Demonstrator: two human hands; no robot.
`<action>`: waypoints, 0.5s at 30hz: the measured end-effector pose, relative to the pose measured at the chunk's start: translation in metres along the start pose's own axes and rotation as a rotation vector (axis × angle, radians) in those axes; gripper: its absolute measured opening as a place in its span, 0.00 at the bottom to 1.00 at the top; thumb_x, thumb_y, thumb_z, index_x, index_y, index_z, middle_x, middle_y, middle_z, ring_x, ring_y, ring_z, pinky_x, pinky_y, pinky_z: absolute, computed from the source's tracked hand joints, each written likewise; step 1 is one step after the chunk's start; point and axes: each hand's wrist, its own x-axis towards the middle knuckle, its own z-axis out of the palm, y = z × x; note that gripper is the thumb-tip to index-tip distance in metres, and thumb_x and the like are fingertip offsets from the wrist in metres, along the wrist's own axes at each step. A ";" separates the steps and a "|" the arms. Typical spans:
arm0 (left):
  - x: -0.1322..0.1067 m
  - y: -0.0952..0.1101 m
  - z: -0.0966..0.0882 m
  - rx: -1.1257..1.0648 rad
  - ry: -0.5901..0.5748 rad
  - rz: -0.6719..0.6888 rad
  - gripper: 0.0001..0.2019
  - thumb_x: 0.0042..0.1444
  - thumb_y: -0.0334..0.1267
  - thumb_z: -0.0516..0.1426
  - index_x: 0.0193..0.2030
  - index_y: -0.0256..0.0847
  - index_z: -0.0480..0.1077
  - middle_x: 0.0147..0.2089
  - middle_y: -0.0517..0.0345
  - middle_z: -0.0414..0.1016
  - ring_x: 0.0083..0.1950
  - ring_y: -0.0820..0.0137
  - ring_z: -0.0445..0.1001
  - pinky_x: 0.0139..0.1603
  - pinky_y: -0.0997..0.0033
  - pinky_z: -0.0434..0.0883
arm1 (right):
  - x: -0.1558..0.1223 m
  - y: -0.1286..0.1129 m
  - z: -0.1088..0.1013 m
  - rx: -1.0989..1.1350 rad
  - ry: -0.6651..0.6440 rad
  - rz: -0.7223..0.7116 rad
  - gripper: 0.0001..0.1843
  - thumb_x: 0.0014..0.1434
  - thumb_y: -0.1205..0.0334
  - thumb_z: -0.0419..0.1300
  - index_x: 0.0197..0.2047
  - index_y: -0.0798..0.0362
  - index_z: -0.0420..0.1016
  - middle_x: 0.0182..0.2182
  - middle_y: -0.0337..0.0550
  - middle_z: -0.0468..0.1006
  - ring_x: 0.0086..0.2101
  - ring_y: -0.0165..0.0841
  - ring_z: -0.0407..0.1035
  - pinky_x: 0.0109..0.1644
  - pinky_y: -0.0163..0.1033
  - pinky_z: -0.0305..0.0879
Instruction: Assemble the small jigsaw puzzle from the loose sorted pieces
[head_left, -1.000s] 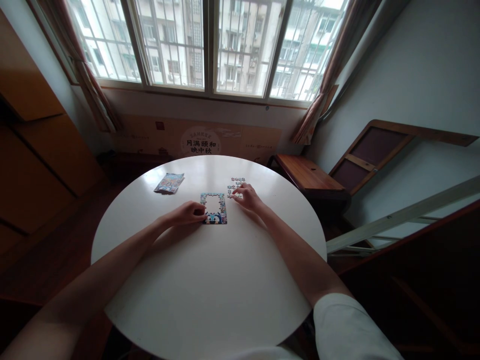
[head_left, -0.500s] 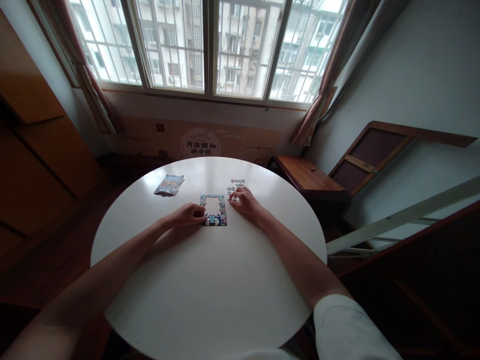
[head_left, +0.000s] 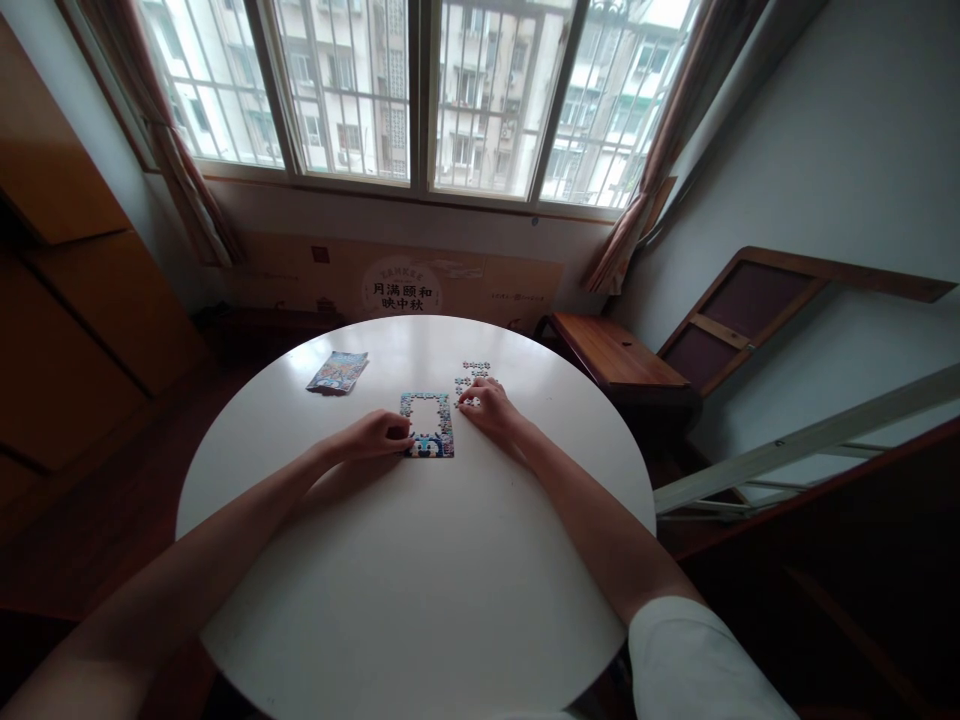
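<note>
A partly joined jigsaw puzzle [head_left: 448, 425] lies on the white round table [head_left: 420, 580], its border and bottom rows in place around a bare middle. My left hand [head_left: 382, 433] is at its left edge, fingers curled and thumb and fingertips closed on that edge. Just right of the puzzle, several loose puzzle pieces [head_left: 475, 366] lie in small rows. Over the nearest of them is my right hand [head_left: 486, 405], thumb and forefinger pinched on a puzzle piece; the fingers partly hide it.
A colourful printed packet [head_left: 338, 372] lies on the table's far left. Beyond the table are a printed cardboard panel [head_left: 465, 285] and a barred window [head_left: 487, 100]. A wooden bench [head_left: 607, 348] stands at the right, near a metal ladder-like frame [head_left: 810, 440].
The view has shifted very slightly. Both hands stay in nearly the same places, the left at the puzzle's edge and the right at the loose pieces.
</note>
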 end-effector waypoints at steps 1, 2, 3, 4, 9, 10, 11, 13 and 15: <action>0.000 0.000 0.000 0.001 0.000 0.000 0.17 0.55 0.47 0.54 0.22 0.37 0.60 0.21 0.66 0.54 0.24 0.78 0.51 0.24 0.76 0.50 | 0.000 0.000 0.000 -0.002 -0.004 0.004 0.05 0.55 0.62 0.63 0.36 0.50 0.80 0.36 0.45 0.73 0.41 0.38 0.62 0.49 0.45 0.56; 0.000 0.000 0.000 0.003 -0.001 0.000 0.17 0.55 0.47 0.54 0.22 0.37 0.60 0.21 0.66 0.53 0.24 0.78 0.51 0.24 0.76 0.50 | 0.000 -0.001 0.000 -0.006 -0.009 0.006 0.06 0.55 0.61 0.63 0.36 0.50 0.80 0.37 0.45 0.73 0.41 0.38 0.62 0.49 0.45 0.56; 0.000 -0.001 0.000 0.003 0.000 0.000 0.18 0.55 0.47 0.54 0.22 0.37 0.60 0.21 0.66 0.53 0.24 0.78 0.51 0.24 0.76 0.49 | 0.000 -0.001 -0.001 -0.011 -0.012 0.007 0.06 0.56 0.61 0.62 0.37 0.51 0.80 0.37 0.46 0.73 0.42 0.39 0.62 0.49 0.45 0.56; 0.001 -0.001 0.000 0.003 0.000 0.000 0.18 0.55 0.47 0.54 0.22 0.37 0.60 0.21 0.66 0.53 0.24 0.78 0.51 0.24 0.76 0.49 | 0.000 -0.001 -0.001 -0.014 -0.014 0.007 0.07 0.56 0.61 0.62 0.37 0.51 0.80 0.37 0.46 0.73 0.42 0.39 0.62 0.49 0.45 0.56; 0.001 -0.004 0.001 0.001 0.008 -0.006 0.18 0.54 0.48 0.54 0.22 0.37 0.60 0.21 0.66 0.54 0.24 0.78 0.51 0.24 0.76 0.49 | 0.001 -0.001 0.000 -0.019 -0.023 0.016 0.07 0.55 0.62 0.62 0.36 0.51 0.80 0.37 0.46 0.73 0.41 0.39 0.62 0.49 0.44 0.56; 0.001 -0.004 0.001 0.002 0.009 -0.006 0.18 0.54 0.48 0.54 0.22 0.37 0.60 0.21 0.66 0.54 0.24 0.78 0.51 0.24 0.76 0.49 | 0.002 -0.001 0.001 -0.017 -0.024 0.021 0.07 0.55 0.62 0.62 0.36 0.51 0.80 0.36 0.46 0.73 0.41 0.38 0.63 0.49 0.44 0.56; 0.001 -0.004 0.001 0.003 0.009 -0.006 0.18 0.54 0.48 0.54 0.22 0.37 0.60 0.21 0.66 0.54 0.24 0.78 0.51 0.24 0.76 0.49 | 0.002 -0.001 0.001 -0.014 -0.026 0.027 0.07 0.55 0.62 0.62 0.36 0.51 0.80 0.36 0.46 0.73 0.41 0.38 0.63 0.49 0.44 0.56; 0.000 -0.003 0.001 0.009 0.013 -0.007 0.18 0.54 0.47 0.54 0.22 0.37 0.60 0.21 0.67 0.53 0.24 0.78 0.51 0.24 0.76 0.49 | 0.003 -0.001 0.002 -0.003 -0.032 0.045 0.07 0.55 0.62 0.62 0.36 0.51 0.80 0.36 0.46 0.73 0.41 0.38 0.63 0.49 0.43 0.56; 0.000 -0.002 0.000 0.019 0.013 -0.007 0.17 0.54 0.47 0.54 0.22 0.37 0.59 0.21 0.67 0.53 0.24 0.78 0.51 0.24 0.76 0.49 | 0.004 -0.002 0.002 0.007 -0.041 0.065 0.07 0.55 0.62 0.62 0.36 0.51 0.80 0.36 0.45 0.73 0.42 0.38 0.63 0.48 0.43 0.56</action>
